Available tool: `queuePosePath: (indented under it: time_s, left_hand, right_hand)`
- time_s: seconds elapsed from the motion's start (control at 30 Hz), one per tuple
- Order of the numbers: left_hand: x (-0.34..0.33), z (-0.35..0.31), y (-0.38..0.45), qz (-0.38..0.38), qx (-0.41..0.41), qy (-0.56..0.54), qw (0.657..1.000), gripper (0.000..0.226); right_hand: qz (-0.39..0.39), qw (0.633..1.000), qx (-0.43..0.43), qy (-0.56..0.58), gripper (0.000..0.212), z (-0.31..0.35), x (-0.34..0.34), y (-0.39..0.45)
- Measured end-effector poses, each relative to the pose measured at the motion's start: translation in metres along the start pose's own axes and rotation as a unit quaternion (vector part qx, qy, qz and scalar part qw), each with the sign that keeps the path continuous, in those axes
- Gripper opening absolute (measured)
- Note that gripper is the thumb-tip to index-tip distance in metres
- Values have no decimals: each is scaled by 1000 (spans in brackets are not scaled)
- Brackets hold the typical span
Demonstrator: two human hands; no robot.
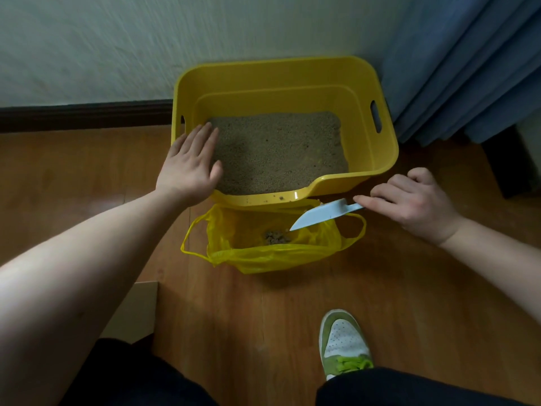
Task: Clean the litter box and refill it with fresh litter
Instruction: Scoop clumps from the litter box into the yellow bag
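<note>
The right hand is pinching the scoop over the bag before the litter box, while the left hand, fingers together, is steadying its rim; tilting carelessly risks spilling clumps onto the floor.

The left hand reaches forward, fingers straight and flat; the right hand is curled, pinching.
</note>
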State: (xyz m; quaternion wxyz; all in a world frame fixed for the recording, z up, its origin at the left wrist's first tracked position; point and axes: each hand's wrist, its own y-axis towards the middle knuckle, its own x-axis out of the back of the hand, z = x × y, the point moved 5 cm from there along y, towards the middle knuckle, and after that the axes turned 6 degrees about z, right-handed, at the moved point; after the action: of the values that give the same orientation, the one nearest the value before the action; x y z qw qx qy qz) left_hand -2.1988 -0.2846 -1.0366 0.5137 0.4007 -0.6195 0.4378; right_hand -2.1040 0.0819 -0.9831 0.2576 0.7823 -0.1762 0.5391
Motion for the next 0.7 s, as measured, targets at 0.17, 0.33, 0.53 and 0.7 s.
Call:
queuePosePath:
  time_s: [0.17,0.33,0.53,0.7]
  left_hand:
    - [-1,-1,-1,1,3,2,1000,69]
    - [0,-3,-2,3,2,1,1000,70]
    - [2,-1,-2,8,4,-2,1000,70]
    - [2,-3,-3,7,1,-5,1000,69]
  right_hand:
    - [2,1000,-10,7,32,2,-1,1]
    - [10,1000,-9,10,33,5,-3,2]
    - [57,997,7,51,31,21,-17,9]
    - [53,997,12,56,29,30,-21,11]
